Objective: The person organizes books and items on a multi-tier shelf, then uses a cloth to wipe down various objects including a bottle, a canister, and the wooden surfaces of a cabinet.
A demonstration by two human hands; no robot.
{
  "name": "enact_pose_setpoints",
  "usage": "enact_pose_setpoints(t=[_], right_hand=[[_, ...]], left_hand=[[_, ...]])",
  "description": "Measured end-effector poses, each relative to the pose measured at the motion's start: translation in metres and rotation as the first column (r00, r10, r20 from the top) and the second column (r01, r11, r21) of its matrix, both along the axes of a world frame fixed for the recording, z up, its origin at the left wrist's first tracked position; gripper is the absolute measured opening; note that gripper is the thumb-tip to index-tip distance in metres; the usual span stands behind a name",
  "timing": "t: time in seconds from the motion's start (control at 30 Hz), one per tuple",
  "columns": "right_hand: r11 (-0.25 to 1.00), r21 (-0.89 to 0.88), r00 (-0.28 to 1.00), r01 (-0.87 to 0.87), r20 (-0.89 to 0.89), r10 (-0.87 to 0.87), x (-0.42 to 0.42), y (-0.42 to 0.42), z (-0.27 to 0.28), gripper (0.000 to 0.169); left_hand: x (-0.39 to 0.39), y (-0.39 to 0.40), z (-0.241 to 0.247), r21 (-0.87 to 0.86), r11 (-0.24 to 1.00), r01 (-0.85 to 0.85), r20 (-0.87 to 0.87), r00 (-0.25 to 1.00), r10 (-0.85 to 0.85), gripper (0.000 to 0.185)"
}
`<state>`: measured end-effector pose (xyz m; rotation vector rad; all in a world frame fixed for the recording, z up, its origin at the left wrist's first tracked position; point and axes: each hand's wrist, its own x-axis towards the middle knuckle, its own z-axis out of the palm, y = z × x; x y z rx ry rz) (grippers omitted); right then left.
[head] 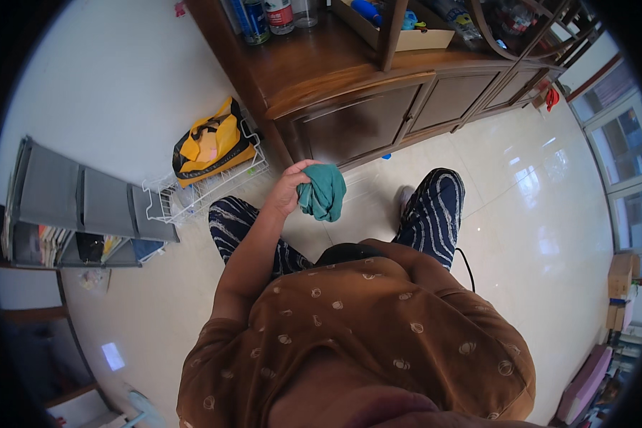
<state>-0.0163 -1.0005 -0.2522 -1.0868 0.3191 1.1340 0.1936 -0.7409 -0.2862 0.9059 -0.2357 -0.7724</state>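
Observation:
A bunched green cloth point(322, 192) is gripped in my left hand point(290, 187), which is held out in front of the body, before the lower doors of a dark wooden cabinet point(353, 128). The thumb and fingers close on the cloth's left side, and its folds hang to the right. My right forearm bends in towards the waist near a black item point(348, 252); the right hand itself is out of view, hidden by the shirt and body.
A white wire basket point(208, 195) holds a yellow and black bag point(214, 142) beside the cabinet. Left of it stands a grey shelf unit point(107, 198). Bottles point(280, 16) and a cardboard box point(417, 40) stand on the cabinet. A black cable point(468, 267) lies right of the leg.

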Motion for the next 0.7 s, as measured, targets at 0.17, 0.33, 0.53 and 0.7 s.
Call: enact_pose_setpoints(t=[0.17, 0.33, 0.53, 0.7], right_hand=[[0.990, -0.080, 0.987, -0.114, 0.102, 0.122, 0.032, -0.011, -0.059, 0.045], [0.964, -0.187, 0.974, -0.187, 0.091, 0.207, 0.128, -0.034, -0.130, 0.044], [0.910, -0.270, 0.935, -0.314, 0.076, 0.345, 0.217, -0.031, -0.186, 0.043], [0.877, -0.290, 0.912, -0.382, 0.034, 0.408, 0.229, -0.012, -0.214, 0.042]], left_hand=[[0.011, -0.017, -0.018, 0.095, 0.994, -0.051, -0.007, 0.999, 0.052, 0.048], [0.027, -0.031, -0.010, 0.163, 0.985, -0.057, -0.014, 0.998, 0.060, 0.051], [0.032, -0.019, 0.001, 0.221, 0.968, -0.119, -0.027, 0.991, 0.128, 0.054], [0.040, -0.008, 0.010, 0.160, 0.971, -0.180, -0.051, 0.980, 0.191, 0.053]])
